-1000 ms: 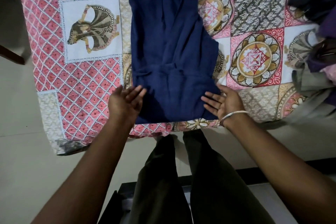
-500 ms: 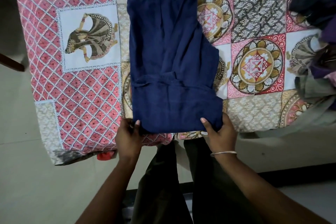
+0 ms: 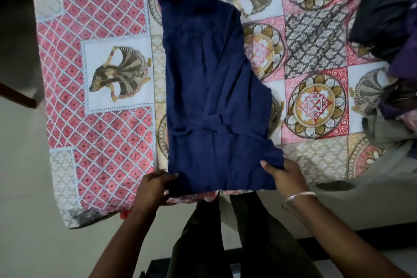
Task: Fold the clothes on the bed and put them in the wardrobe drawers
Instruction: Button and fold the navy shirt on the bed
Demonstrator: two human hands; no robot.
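Navy garment (image 3: 212, 97) lies lengthwise down the centre of the frame on the patchwork bedspread (image 3: 101, 137), its narrow end toward the upper centre, wider end at the lower centre right at the bed's near edge. A fold or band crosses it approx two-thirds of the way down.

Left hand (image 3: 151, 189), lower centre-left, grips the garment's near left corner: fingers curled round the hem w/ thumb on top of the cloth. Right hand (image 3: 286, 176), lower centre-right, pinches the near right corner, thumb over the fabric, fingers tucked beneath and hidden. That corner looks slightly lifted & bunched where it's held. A silver bangle (image 3: 297, 196) sits on the right wrist.

Pile of unfolded clothes (image 3: 392, 36) at the right edge of the frame, dark navy/black and purple pieces up top, a greyish piece (image 3: 390, 128) lower down, all well apart from the navy garment. Bedspread hangs over the bed edge at lower left. Person's dark trousers (image 3: 225, 232) show at bottom centre btwn the forearms. Pale floor (image 3: 27, 187) at left & bottom
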